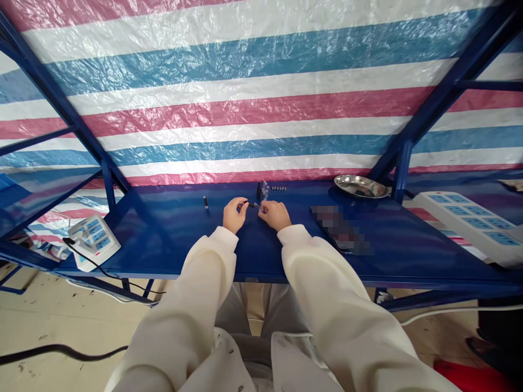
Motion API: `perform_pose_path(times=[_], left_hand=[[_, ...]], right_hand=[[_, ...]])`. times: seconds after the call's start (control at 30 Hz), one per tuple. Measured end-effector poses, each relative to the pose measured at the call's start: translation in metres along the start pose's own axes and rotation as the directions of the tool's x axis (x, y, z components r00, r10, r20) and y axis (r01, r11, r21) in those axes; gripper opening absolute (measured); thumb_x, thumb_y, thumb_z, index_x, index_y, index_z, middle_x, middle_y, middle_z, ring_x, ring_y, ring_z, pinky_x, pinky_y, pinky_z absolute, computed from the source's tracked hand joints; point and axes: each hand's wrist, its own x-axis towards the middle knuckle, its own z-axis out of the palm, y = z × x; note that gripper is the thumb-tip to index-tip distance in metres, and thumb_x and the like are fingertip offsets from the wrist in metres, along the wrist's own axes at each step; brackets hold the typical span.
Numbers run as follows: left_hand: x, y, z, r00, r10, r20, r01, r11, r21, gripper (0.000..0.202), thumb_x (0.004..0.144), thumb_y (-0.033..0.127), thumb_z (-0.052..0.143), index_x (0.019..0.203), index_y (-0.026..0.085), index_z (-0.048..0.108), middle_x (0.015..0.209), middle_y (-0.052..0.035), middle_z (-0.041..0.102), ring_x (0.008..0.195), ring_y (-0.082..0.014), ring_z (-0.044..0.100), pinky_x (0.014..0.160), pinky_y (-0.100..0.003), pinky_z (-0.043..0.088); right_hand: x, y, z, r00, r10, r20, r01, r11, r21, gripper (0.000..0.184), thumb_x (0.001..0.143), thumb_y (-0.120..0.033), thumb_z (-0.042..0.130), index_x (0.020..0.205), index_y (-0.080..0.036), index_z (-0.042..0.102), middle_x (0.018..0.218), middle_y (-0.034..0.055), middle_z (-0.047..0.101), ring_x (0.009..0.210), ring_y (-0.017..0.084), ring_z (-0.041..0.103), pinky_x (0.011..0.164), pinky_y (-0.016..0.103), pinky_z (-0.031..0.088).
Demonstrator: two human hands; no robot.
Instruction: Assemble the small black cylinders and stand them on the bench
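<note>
Over the middle of the blue table, my left hand [234,215] pinches a small black piece [250,204] between thumb and fingers. Facing it, my right hand [275,214] is closed on a small clear tube-like piece [257,206]. The two pieces meet or nearly meet; I cannot tell if they are joined. Just behind the hands stand several small black parts [259,190] and several clear parts [265,190]. To their right runs a row of small metallic pieces [279,189]. A short black cylinder with a light end [205,202] stands left of my left hand.
A shiny metal dish [362,187] sits at the back right, and a phone-like dark slab [337,231], partly blurred, lies right of my hands. White power strips [93,241] flank the table. Blue frame posts and a striped sheet [253,114] close off the back.
</note>
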Motion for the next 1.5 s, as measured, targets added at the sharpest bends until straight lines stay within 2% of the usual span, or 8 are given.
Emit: perform_pose_path(times=[0.1, 0.47, 0.73, 0.83, 0.97, 1.1, 1.33, 1.5], left_hand=[[0.0, 0.0, 0.0, 0.999, -0.031, -0.038, 0.03, 0.999, -0.018, 0.011, 0.08, 0.02, 0.056, 0.089, 0.017, 0.062, 0.081, -0.0044, 0.065, 0.064, -0.0106, 0.057, 0.065, -0.024, 0.049], [-0.002, 0.001, 0.001, 0.99, -0.124, 0.066, 0.127, 0.991, -0.045, 0.013, 0.081, 0.017, 0.051, 0.089, 0.016, 0.061, 0.082, -0.0037, 0.063, 0.059, -0.0086, 0.053, 0.056, -0.02, 0.044], [-0.003, 0.006, -0.001, 0.98, -0.084, 0.178, 0.081, 0.996, 0.024, 0.011, 0.078, 0.017, 0.057, 0.087, 0.016, 0.064, 0.085, -0.0044, 0.065, 0.057, -0.0084, 0.052, 0.062, -0.024, 0.047], [-0.002, 0.005, -0.001, 0.966, -0.165, 0.197, 0.168, 0.986, 0.003, 0.011, 0.078, 0.017, 0.057, 0.087, 0.016, 0.064, 0.08, -0.0035, 0.066, 0.055, -0.0085, 0.053, 0.059, -0.024, 0.048], [-0.002, 0.003, 0.001, 0.906, -0.32, 0.276, 0.374, 0.912, -0.17, 0.011, 0.078, 0.019, 0.059, 0.086, 0.013, 0.062, 0.071, -0.0024, 0.066, 0.045, -0.0067, 0.052, 0.048, -0.022, 0.046], [-0.001, 0.003, 0.003, 0.867, -0.356, 0.348, 0.462, 0.837, -0.294, 0.013, 0.074, 0.021, 0.063, 0.083, 0.012, 0.061, 0.069, -0.0019, 0.066, 0.041, -0.0047, 0.05, 0.045, -0.02, 0.045], [-0.002, 0.006, 0.002, 0.882, -0.31, 0.356, 0.425, 0.85, -0.311, 0.023, 0.068, 0.03, 0.07, 0.081, 0.013, 0.062, 0.063, 0.0011, 0.061, 0.042, -0.005, 0.051, 0.043, -0.018, 0.044], [-0.004, 0.003, 0.003, 0.911, -0.247, 0.331, 0.321, 0.928, -0.189, 0.014, 0.074, 0.025, 0.064, 0.081, 0.013, 0.061, 0.067, 0.0007, 0.062, 0.042, -0.0041, 0.049, 0.042, -0.017, 0.041]], right_hand=[[0.0, 0.0, 0.0, 1.0, -0.006, 0.007, 0.006, 1.0, 0.004, 0.009, 0.075, -0.02, 0.05, 0.066, -0.019, 0.053, 0.071, 0.0036, 0.064, 0.072, 0.017, 0.054, 0.06, 0.027, 0.023], [0.0, 0.002, 0.005, 1.0, -0.027, 0.002, 0.027, 0.998, -0.062, 0.009, 0.076, -0.019, 0.049, 0.069, -0.019, 0.055, 0.075, 0.0053, 0.066, 0.073, 0.018, 0.055, 0.062, 0.028, 0.023], [-0.002, -0.006, 0.002, 0.995, -0.101, 0.028, 0.104, 0.979, -0.173, 0.011, 0.077, -0.016, 0.047, 0.077, -0.017, 0.058, 0.079, 0.0088, 0.066, 0.076, 0.019, 0.055, 0.064, 0.03, 0.021], [-0.002, -0.007, 0.003, 0.994, -0.1, 0.035, 0.105, 0.976, -0.191, 0.013, 0.078, -0.016, 0.046, 0.078, -0.017, 0.059, 0.079, 0.0094, 0.066, 0.077, 0.02, 0.055, 0.065, 0.03, 0.021], [-0.002, -0.007, 0.003, 0.994, -0.098, 0.04, 0.105, 0.973, -0.203, 0.014, 0.078, -0.016, 0.046, 0.08, -0.016, 0.059, 0.079, 0.0101, 0.066, 0.077, 0.02, 0.056, 0.065, 0.031, 0.021], [-0.003, -0.007, 0.002, 0.993, -0.109, 0.053, 0.118, 0.973, -0.2, 0.013, 0.077, -0.015, 0.047, 0.081, -0.016, 0.059, 0.08, 0.0107, 0.066, 0.078, 0.021, 0.056, 0.065, 0.031, 0.021], [-0.004, -0.009, 0.001, 0.993, -0.104, 0.062, 0.114, 0.975, -0.191, 0.014, 0.077, -0.014, 0.046, 0.083, -0.016, 0.059, 0.083, 0.0105, 0.067, 0.078, 0.02, 0.057, 0.065, 0.031, 0.02], [-0.004, -0.011, 0.003, 0.991, -0.126, 0.048, 0.133, 0.968, -0.211, 0.016, 0.077, -0.013, 0.045, 0.084, -0.015, 0.059, 0.081, 0.0104, 0.066, 0.077, 0.02, 0.057, 0.065, 0.031, 0.02]])
